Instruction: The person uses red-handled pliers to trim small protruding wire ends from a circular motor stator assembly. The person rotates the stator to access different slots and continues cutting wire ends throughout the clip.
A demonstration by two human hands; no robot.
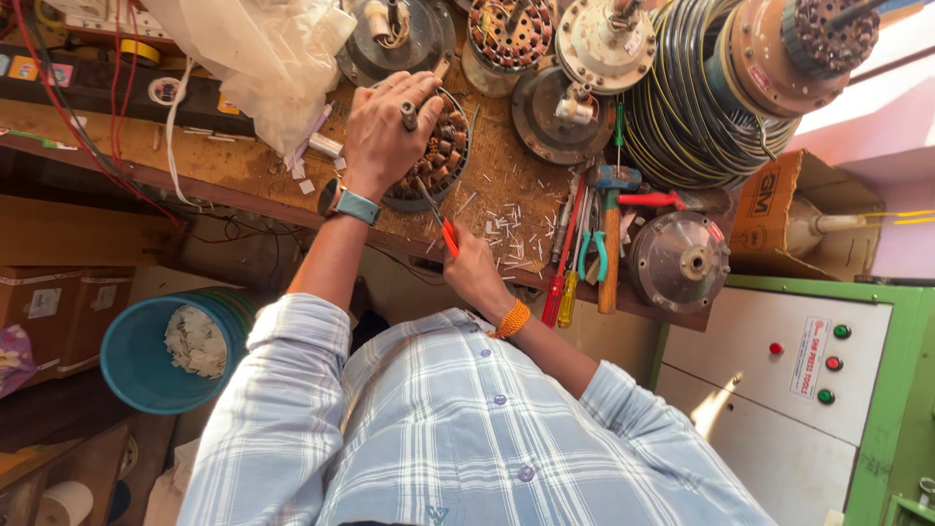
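A person in a plaid shirt leans over a worn wooden bench strewn with small white scraps. A blue bucket stands on the floor at eight o'clock, a green cabinet at four o'clock. The right hand is closed around an orange-handled tool, whose tip points toward eleven o'clock into a round motor winding. The left hand rests spread over that winding, fingers bent on its shaft. At two o'clock lies a hammer; beyond, a wire coil.
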